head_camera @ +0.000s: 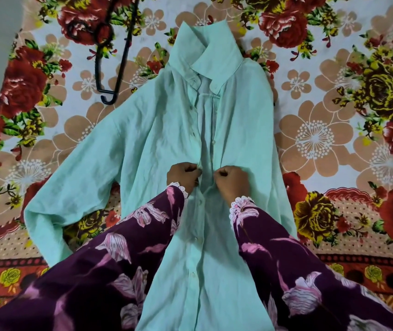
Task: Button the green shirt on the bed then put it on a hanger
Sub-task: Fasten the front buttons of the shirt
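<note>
Head view: the green shirt point(167, 139) lies flat on the bed point(322, 144). Left hand point(183, 176) and right hand point(231, 179) each pinch one front edge, likely aligning button with hole. Hanger point(119, 68) waits near the collar.

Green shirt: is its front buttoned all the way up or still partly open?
Partly open: the green shirt is closed below both hands, its front edges gaping above them up to the collar.
</note>
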